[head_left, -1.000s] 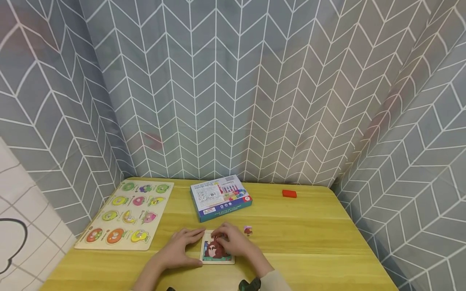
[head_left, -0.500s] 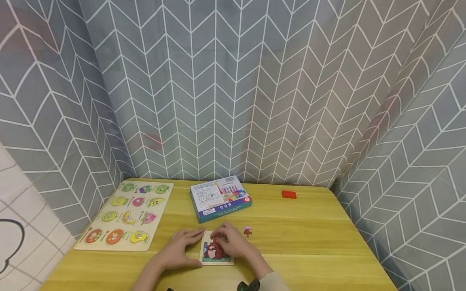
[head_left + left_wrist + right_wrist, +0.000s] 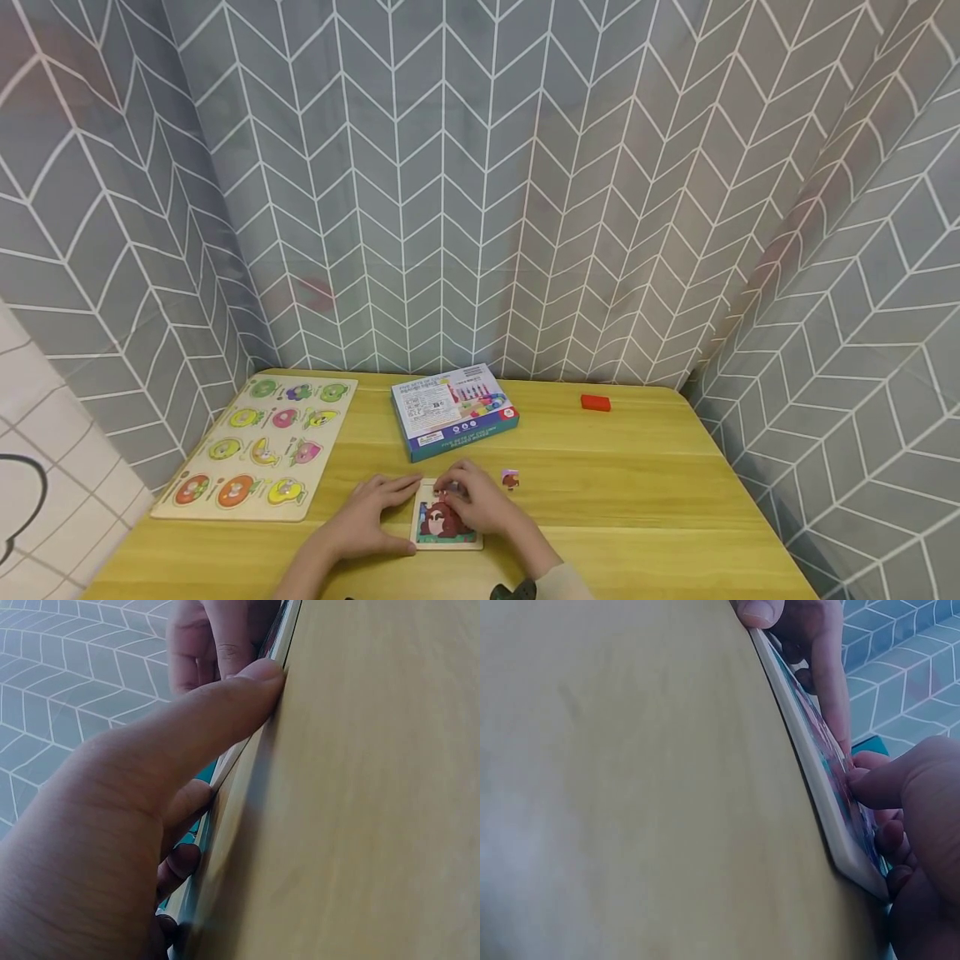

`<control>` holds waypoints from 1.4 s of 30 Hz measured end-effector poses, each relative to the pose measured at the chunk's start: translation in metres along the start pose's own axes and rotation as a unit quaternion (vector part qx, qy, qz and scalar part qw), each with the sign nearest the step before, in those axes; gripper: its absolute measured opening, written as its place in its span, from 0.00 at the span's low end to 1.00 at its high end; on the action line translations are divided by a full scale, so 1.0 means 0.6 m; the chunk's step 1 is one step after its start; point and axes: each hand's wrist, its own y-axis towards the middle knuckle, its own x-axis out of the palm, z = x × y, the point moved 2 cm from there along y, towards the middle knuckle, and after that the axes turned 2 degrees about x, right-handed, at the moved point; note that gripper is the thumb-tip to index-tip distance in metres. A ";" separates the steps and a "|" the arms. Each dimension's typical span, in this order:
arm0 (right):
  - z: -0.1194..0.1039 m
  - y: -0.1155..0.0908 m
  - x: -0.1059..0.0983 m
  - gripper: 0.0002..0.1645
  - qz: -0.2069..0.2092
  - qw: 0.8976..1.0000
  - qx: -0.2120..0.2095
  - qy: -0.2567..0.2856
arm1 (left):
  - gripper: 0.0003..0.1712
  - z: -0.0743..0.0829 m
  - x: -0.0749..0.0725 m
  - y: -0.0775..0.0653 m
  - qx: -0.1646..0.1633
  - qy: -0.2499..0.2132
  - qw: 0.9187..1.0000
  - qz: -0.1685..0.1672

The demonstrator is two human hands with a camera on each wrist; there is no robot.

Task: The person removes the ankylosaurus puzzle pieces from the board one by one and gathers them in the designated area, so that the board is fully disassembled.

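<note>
1. One small square puzzle (image 3: 437, 518) lies flat on the yellow wooden table (image 3: 637, 483). Clock directions here run from its middle, with 12 pointing away from the person.
2. Left hand (image 3: 365, 518) sits at 9 o'clock, thumb and forefinger stretched wide apart and fairly straight. Its thumb touches the frame at the 7 o'clock corner; its forefinger reaches the 11 o'clock corner.
3. Right hand (image 3: 480, 496) lies at 2 o'clock, partly over the puzzle. Thumb and forefinger are bent in, their tips close together in a pinch at the brown upper part of the puzzle's picture; how much of a piece sits between them is hidden. The other fingers are curled beneath.
4. One loose piece (image 3: 510, 479), purple and brown, lies at 2 o'clock, near the right hand but apart from it.
5. At 12 o'clock is a printed box (image 3: 453, 412); between 9 and 10, a fruit board (image 3: 273, 471); farther out at 2, a red block (image 3: 596, 402).
</note>
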 end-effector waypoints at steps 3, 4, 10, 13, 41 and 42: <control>0.001 -0.001 -0.001 0.10 0.003 1.000 0.002 0.003 | 0.55 -0.001 0.000 0.000 0.003 0.001 1.000 0.003; 0.001 -0.001 -0.002 0.11 0.004 1.000 0.003 0.002 | 0.55 -0.002 0.001 0.000 0.002 0.001 1.000 0.003; 0.003 -0.002 -0.007 0.14 0.000 1.000 -0.003 -0.005 | 0.55 -0.002 0.002 0.000 -0.001 0.000 1.000 0.000; 0.005 -0.002 -0.008 0.15 -0.001 1.000 -0.010 -0.007 | 0.55 -0.001 0.001 0.000 0.004 0.001 1.000 0.000; 0.015 -0.003 -0.010 0.13 0.010 1.000 -0.027 0.002 | 0.56 0.001 -0.002 0.000 0.002 0.004 1.000 -0.005; 0.015 -0.004 -0.010 0.13 0.010 1.000 -0.029 0.002 | 0.56 0.002 -0.003 0.000 0.002 0.003 1.000 -0.006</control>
